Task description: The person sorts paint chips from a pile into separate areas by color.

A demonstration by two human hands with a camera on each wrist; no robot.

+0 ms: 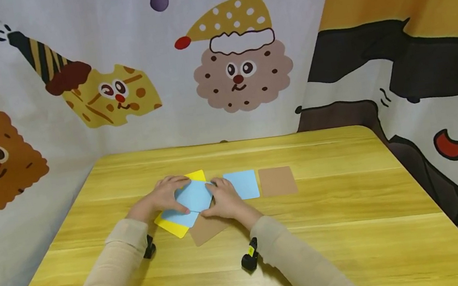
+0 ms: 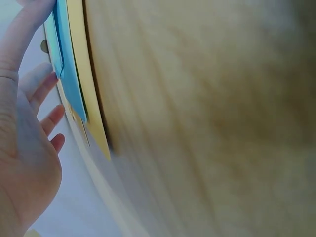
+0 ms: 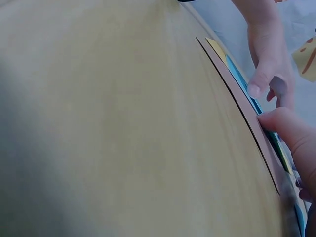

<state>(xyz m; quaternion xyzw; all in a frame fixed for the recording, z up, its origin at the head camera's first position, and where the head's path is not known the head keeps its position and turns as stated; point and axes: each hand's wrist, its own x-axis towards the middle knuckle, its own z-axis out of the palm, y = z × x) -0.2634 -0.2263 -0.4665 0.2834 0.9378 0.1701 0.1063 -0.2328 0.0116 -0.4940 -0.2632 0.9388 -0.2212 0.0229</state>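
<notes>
Upper blue card [image 1: 194, 196], edges gripped by left hand [image 1: 169, 193] and right hand [image 1: 227, 199], over lower blue card [image 1: 184, 220]; uneven release could skew the overlap.

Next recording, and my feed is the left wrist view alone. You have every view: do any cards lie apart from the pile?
Observer: Yes. In the head view, a blue card and a brown card lie side by side, to the right of the pile.
Operator: Where is the right hand?
Observer: The head view shows the right hand at the pile's right side, facing the left hand across it.
Operator: And what is printed on the cloth behind the table?
Observer: Cartoon figures; the head view shows one, a round cookie in a yellow spotted hat.
</notes>
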